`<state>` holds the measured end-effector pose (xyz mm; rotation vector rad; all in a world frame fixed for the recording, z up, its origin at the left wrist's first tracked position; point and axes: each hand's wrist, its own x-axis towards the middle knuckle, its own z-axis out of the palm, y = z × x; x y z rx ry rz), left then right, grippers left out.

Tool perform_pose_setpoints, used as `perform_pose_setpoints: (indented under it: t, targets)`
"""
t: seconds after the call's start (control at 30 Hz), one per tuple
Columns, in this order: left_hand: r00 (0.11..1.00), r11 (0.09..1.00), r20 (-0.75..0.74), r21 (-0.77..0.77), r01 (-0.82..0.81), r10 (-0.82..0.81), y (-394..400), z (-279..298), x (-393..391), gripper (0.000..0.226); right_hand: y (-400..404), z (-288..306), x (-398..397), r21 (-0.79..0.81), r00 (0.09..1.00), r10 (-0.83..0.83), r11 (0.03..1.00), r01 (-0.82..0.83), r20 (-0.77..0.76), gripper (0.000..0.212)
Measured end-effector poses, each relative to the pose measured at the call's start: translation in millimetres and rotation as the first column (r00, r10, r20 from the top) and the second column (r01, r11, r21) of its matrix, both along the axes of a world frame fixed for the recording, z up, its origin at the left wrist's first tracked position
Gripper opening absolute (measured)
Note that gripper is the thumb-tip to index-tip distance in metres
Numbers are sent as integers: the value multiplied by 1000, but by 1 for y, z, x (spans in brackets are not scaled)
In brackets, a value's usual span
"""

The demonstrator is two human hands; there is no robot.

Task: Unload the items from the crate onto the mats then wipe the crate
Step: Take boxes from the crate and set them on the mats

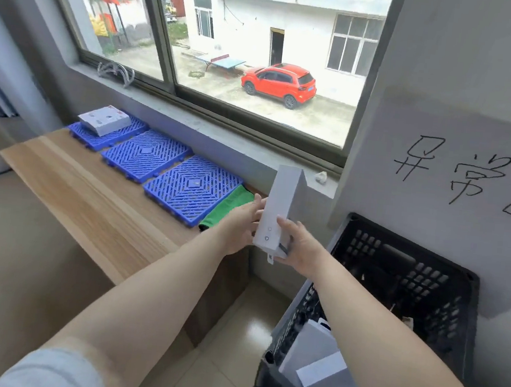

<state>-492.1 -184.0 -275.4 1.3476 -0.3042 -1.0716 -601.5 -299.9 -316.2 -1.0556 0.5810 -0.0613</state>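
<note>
Hands: Both bare hands hold a long white box (pixel 281 208) upright in the air, past the right end of the table (pixel 95 205) and above the floor between table and crate.
Left hand: The left hand (pixel 243 223) presses against the box's left side, fingers laid along it, its grip wrapped partly round the carton.
Right hand: The right hand (pixel 297 249) clasps the lower end of the box, thumb on the front face and fingers curled beneath.
Crate: A black plastic crate (pixel 402 281) with perforated walls stands on the floor at right, against the grey wall; several white boxes (pixel 320 373) lie inside near its front corner.
Mats: Three blue lattice mats (pixel 144 156) lie in a row along the table's far edge, below the window sill.
Unloaded: One white box (pixel 104 120) rests on the farthest mat (pixel 108 137); the middle mat and the nearest mat (pixel 191 188) carry nothing.
Cloth: A green cloth (pixel 227 209) lies on the table just beside the nearest mat, touching its right edge.
Backdrop: A window (pixel 231 49) above the table looks out on a red car (pixel 278 82) in a yard; black handwritten characters (pixel 452 170) mark the wall above the crate.
</note>
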Motion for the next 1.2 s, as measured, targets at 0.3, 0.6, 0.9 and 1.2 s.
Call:
perform_pose_setpoints:
  t: [0.3, 0.6, 0.9, 1.2]
  targets:
    - [982, 964, 10, 188, -186, 188, 155, -16, 100, 51, 116, -3, 96, 455, 980, 25, 883, -114, 197, 64]
    - [969, 964, -28, 111, -242, 247, 306, -26, 191, 36, 257, -3, 221, 322, 978, 173, 925, -201, 114, 60]
    - [833, 833, -2, -21, -552, 553, 428, -35, 264, 50, 368, 11, 327, -75, 960, 265, 959, -272, -92, 37]
    - [712, 712, -33, -5, -702, 701, 533, -23, 322, 30, 463, 7, 426, -167, 890, 456, 878, -449, 4, 44]
